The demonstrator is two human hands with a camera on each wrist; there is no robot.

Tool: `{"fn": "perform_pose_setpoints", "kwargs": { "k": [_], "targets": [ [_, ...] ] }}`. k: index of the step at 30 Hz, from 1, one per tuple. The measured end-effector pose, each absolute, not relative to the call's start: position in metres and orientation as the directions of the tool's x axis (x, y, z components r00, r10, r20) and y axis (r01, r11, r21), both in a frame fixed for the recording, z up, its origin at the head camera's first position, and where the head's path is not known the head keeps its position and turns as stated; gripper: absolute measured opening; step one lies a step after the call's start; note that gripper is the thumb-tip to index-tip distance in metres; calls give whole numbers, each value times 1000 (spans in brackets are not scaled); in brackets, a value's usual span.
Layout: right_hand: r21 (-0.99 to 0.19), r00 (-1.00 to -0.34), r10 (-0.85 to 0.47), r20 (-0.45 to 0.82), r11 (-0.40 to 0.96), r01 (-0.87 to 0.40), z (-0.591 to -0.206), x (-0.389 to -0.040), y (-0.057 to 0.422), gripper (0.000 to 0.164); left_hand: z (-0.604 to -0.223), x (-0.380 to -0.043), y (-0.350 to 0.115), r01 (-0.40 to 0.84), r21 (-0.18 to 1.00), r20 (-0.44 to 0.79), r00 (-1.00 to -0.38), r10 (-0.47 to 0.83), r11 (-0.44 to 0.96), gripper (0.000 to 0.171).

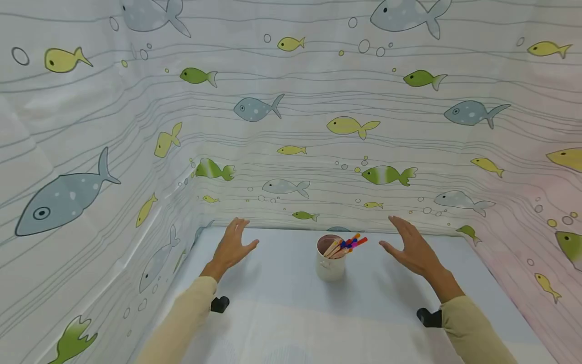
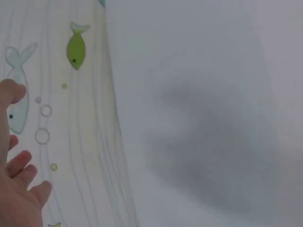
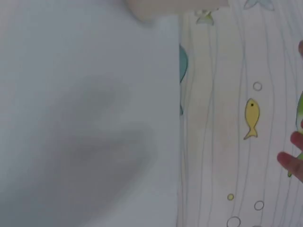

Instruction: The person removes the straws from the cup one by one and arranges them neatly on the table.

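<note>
A cream-coloured cup [image 1: 330, 268] stands upright on the white table, between my two hands. Several colourful pens and wooden pencils [image 1: 344, 245] lean out of its mouth toward the right. To the left of the cup my left hand [image 1: 230, 246] is held above the tabletop, fingers extended and thumb apart, with nothing in it. My right hand [image 1: 413, 248] hovers on the other side, likewise spread and holding nothing. Part of the left hand [image 2: 21, 189] shows at the edge of the left wrist view. Only fingertips [image 3: 291, 163] of the right hand appear in the right wrist view.
Fish-patterned sheeting [image 1: 318, 151] rises behind the table and along both sides. The white tabletop [image 1: 291, 298] meets it at the back edge. Dark wrist-worn devices [image 1: 220, 304] sit under each forearm. Part of the cup [image 3: 175, 5] shows at the top of the right wrist view.
</note>
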State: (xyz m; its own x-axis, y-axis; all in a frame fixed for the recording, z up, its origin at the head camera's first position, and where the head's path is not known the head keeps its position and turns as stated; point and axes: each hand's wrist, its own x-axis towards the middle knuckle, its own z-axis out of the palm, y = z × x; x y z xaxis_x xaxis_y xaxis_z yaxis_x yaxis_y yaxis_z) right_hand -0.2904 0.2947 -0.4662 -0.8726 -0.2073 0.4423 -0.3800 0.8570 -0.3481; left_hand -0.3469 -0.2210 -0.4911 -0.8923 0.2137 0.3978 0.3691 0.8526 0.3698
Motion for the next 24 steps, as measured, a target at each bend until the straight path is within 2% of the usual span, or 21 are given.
{"fn": "perform_pose_setpoints", "kwargs": {
  "k": [4,9,13,24],
  "targets": [
    [-524,-820,-174,546,693,-495,-462,-287,277,54,-483,-347,-194,398,643,383,-907,176,654,61],
    [-675,-833,-115,541,532,-512,-464,-279,254,42,-484,-346,-158,395,813,350,-919,181,428,58],
    [-732,-856,-110,506,469,-493,-469,-273,241,41,-497,-347,-132,357,876,309,-932,192,325,62],
    [-865,-897,-124,425,237,-443,-459,-256,209,30,-520,-336,-78,377,904,313,-904,290,200,72]
  ]
}}
